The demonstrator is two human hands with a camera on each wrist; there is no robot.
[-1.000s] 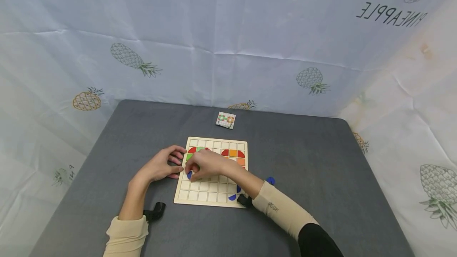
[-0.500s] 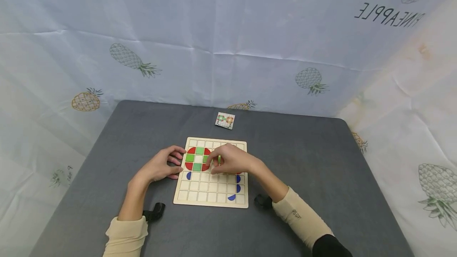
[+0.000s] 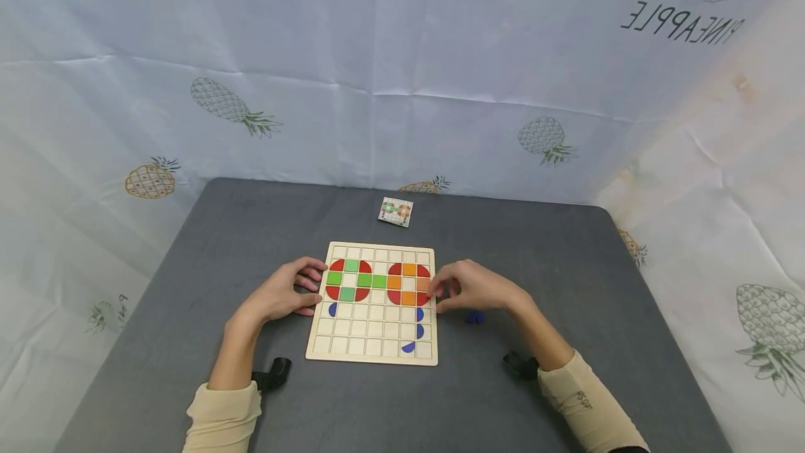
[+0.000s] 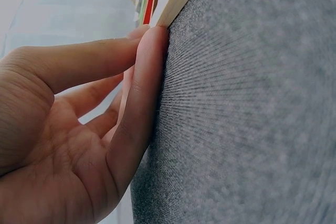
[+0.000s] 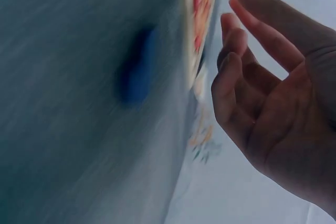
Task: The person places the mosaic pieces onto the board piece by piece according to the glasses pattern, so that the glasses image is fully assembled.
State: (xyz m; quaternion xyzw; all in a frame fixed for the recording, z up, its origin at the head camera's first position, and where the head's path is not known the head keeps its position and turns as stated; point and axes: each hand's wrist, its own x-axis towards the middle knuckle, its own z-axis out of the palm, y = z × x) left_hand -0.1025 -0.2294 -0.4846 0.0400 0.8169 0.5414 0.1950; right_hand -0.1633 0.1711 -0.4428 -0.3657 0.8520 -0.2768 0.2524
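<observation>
A pale wooden grid board (image 3: 365,349) lies on the table. Red corner pieces with green squares form a ring at its upper left; red with orange squares form another at upper right, a green square (image 3: 379,281) between. Blue half-round pieces sit lower down, one at left (image 3: 332,310) and several at right (image 3: 419,331). My left hand (image 3: 283,291) touches the board's left edge with thumb and fingertips; the left wrist view shows the fingers (image 4: 149,72) against its side. Over the right edge hovers my right hand (image 3: 478,285), fingers loosely bent, nothing seen in them.
Loose blue pieces (image 3: 475,317) lie on the grey table (image 3: 541,257) right of the board. A small pattern card (image 3: 396,212) sits behind the board. A pineapple-print cloth (image 3: 440,54) hangs at the back.
My right hand has moved from the board's left side across to its right edge, uncovering the left blue half-round and both rings. The left hand has stayed put.
</observation>
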